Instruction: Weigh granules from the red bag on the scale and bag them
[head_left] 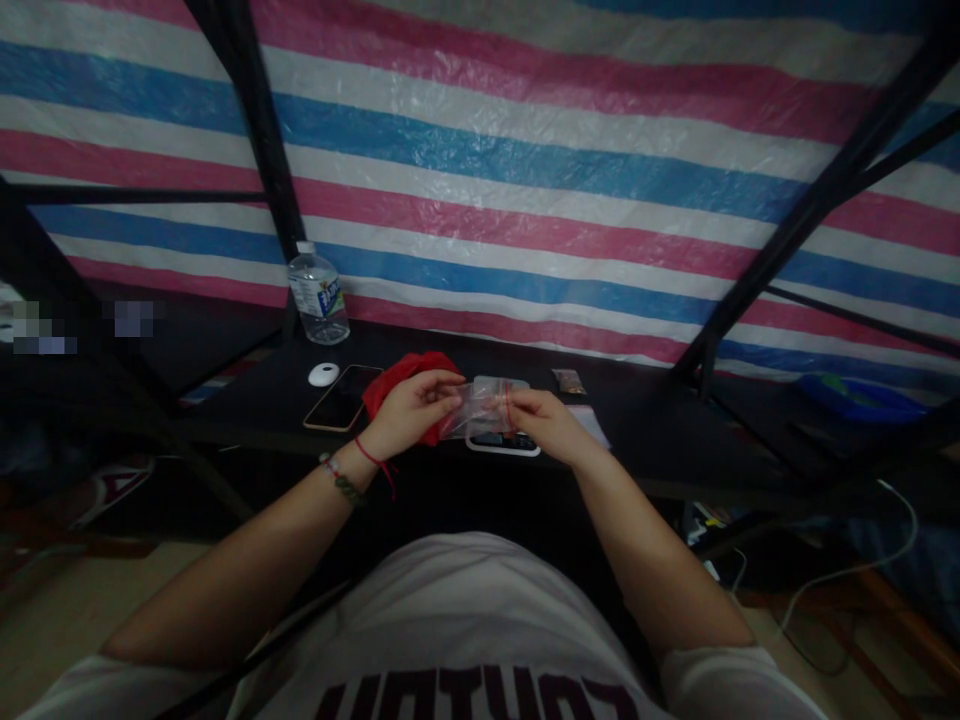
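A clear zip-lock bag (pixel 484 405) with a red line along its closure is stretched between my two hands. My left hand (pixel 420 405) pinches its left end, and my right hand (pixel 536 415) grips it by the red-lined edge. Under the bag lies a small white scale (pixel 502 447) with dark buttons, partly hidden. A red plastic bag (pixel 412 372) sits crumpled behind and beside my left hand. Right of the scale, a flat pale packet (pixel 590 425) lies partly behind my right hand. Farther back is a small filled packet (pixel 568 381) with brownish contents.
The black shelf (pixel 652 420) also carries a phone (pixel 341 398), a white round object (pixel 323 375) and a clear bottle (pixel 319 295) at left. Dark metal posts (pixel 259 130) rise on both sides. Striped plastic sheeting (pixel 487 200) hangs behind. A blue item (pixel 862 398) lies far right.
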